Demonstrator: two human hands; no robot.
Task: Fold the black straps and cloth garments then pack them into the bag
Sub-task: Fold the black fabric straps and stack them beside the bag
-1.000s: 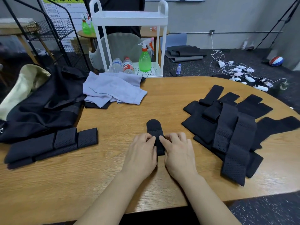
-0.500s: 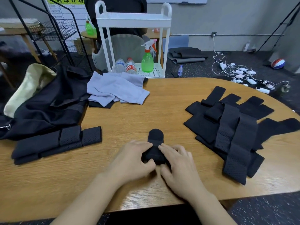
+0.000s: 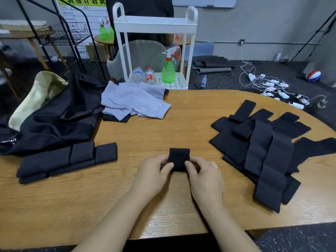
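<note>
A small black strap (image 3: pixel 179 158), folded into a compact block, sits on the wooden table (image 3: pixel 181 115) in front of me. My left hand (image 3: pixel 153 172) pinches its left side and my right hand (image 3: pixel 204 175) pinches its right side. Folded black straps (image 3: pixel 67 160) lie in a row at the left. A heap of unfolded black straps (image 3: pixel 261 151) covers the table's right side. Grey cloth garments (image 3: pixel 134 101) lie crumpled at the back, over a black piece. The black bag (image 3: pixel 54 120) slumps at the table's left edge.
A white trolley (image 3: pixel 154 24) with water bottles and a green spray bottle (image 3: pixel 168 70) stands behind the table, beside a grey chair. A cream cloth (image 3: pixel 36 95) lies by the bag. Chargers and cables (image 3: pixel 272 88) litter the floor at the right.
The strap lay long under both palms a second ago. My hands have folded it over itself; its rounded far end is gone and it is now a short block held at both sides.
</note>
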